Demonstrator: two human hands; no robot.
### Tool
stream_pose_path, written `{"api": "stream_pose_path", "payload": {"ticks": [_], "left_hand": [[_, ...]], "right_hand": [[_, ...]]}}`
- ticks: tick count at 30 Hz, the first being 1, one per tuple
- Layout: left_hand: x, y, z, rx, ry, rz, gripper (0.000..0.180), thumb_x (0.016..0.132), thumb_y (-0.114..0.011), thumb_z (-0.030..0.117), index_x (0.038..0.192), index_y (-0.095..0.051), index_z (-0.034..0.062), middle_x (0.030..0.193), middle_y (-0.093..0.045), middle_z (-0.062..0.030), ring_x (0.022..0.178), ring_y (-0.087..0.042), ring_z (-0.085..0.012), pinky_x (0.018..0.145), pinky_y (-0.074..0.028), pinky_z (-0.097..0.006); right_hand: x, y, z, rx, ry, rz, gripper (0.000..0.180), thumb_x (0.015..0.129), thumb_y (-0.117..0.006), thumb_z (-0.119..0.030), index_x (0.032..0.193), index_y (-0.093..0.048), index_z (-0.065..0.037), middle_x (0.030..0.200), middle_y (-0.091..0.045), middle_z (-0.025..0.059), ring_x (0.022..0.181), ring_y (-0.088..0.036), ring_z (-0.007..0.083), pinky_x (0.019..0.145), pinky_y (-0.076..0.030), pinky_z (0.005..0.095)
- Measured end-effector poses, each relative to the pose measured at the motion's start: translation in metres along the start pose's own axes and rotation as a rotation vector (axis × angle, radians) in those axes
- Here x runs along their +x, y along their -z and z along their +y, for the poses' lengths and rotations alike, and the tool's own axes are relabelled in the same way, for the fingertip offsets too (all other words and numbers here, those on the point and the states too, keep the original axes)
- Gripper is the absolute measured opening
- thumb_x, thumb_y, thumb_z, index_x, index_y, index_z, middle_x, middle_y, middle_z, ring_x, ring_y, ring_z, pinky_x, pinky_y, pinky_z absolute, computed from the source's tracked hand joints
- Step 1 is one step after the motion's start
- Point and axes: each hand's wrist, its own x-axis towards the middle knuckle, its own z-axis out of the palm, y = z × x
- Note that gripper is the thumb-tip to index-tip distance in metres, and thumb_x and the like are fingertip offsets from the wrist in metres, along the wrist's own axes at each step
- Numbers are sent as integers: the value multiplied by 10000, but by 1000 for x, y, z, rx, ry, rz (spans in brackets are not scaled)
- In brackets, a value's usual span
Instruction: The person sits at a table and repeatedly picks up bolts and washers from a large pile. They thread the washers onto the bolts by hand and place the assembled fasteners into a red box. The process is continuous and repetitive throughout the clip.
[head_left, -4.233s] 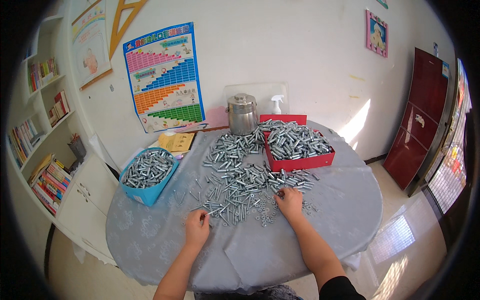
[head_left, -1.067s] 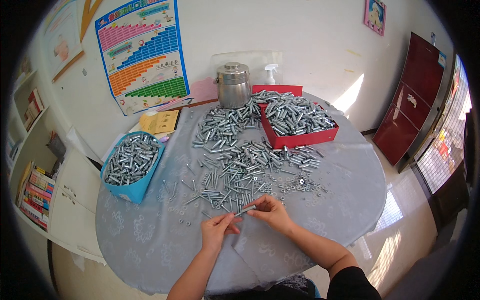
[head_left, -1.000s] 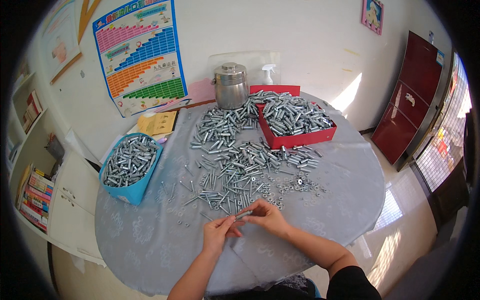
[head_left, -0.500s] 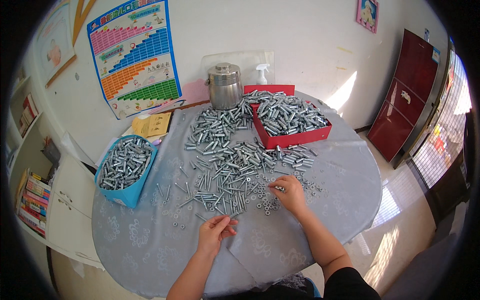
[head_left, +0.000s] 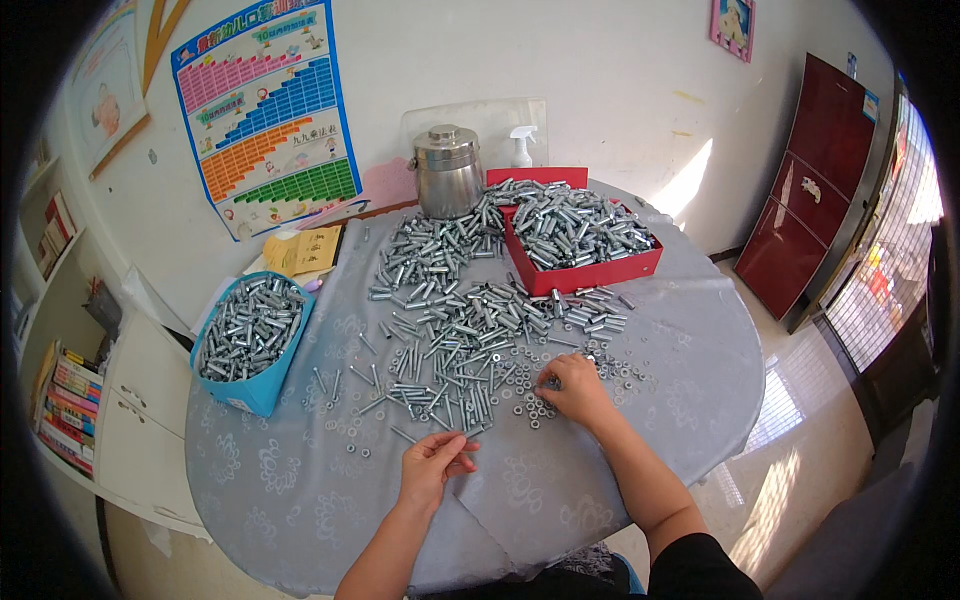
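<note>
Two hands apart: right hand point(head_left: 573, 390) fingers curled onto loose nuts point(head_left: 535, 412), left hand point(head_left: 432, 462) pinching a bolt point(head_left: 462, 448), nuts lying rightward.

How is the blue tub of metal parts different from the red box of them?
The blue tub sits at the table's left edge and looks tilted; the red box lies flat at the far side. The tub has tapered walls; the box is shallow and rectangular, heaped above its rim. Both hold silvery metal parts.
</note>
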Motion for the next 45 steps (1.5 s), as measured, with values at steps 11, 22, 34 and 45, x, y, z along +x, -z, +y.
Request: {"api": "stream_pose_path", "payload": {"ticks": [11,22,34,45], "left_hand": [[1,0,-4,8,7,-8,165,838,-578,85,942,-563,-42,887,-625,-197,620,-606,-160,586,-546,-295],[2,2,-4,-17,39,-26,150,844,-573,93,929,-568,-30,884,-628,-196,619,-608,-158,583,-545,-286],[3,4,-5,-86,83,-20,140,847,-569,100,920,-570,-20,884,-629,-193,618,-610,-161,585,-548,-296],[4,6,-3,-93,43,-11,143,842,-575,97,917,-572,-25,883,-632,-182,603,-605,-145,589,-550,-300]], "right_hand": [[-7,-9,-45,1162,-317,-395,81,793,-653,-95,859,-618,-63,822,-612,-27,768,-547,47,676,-426,193],[-9,-9,-52,1214,-372,-370,118,793,-660,-121,882,-633,-48,849,-623,-12,792,-558,60,720,-437,199],[-15,-18,-63,892,-126,-317,217,790,-662,-185,972,-657,-67,855,-630,37,803,-566,99,702,-444,236],[-2,-2,-22,178,63,149,126,696,-668,-106,820,-684,-95,817,-621,63,777,-557,244,704,-446,335]]}}
